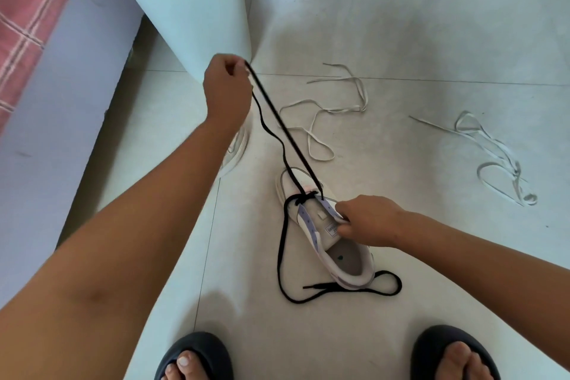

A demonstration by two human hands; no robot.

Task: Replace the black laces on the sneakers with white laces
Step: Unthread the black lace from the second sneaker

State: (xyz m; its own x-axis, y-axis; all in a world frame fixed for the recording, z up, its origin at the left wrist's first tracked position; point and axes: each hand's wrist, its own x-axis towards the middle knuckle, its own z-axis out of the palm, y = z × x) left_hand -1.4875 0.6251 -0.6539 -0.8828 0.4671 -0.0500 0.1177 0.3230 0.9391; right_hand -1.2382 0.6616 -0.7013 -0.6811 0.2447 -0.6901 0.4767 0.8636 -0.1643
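A white sneaker [324, 237] with lilac eyelet strips lies on the tiled floor, toe pointing away from me. A black lace [282, 129] is threaded only through its front eyelets. My left hand [226, 86] pinches the lace high above the shoe, pulled taut. The lace's other end trails in a loop round the heel. My right hand [367, 220] grips the sneaker's tongue and right eyelet edge. Two white laces lie loose on the floor beyond: one white lace [327, 111] in the middle, another white lace [499, 160] to the right.
A tall white bin [197, 15] with a blue bag liner stands behind my left hand. A second sneaker [237, 148] peeks out from under my left forearm. A bed with pink checked cloth [27, 18] runs along the left. My feet in dark slippers [197, 358] are at the bottom.
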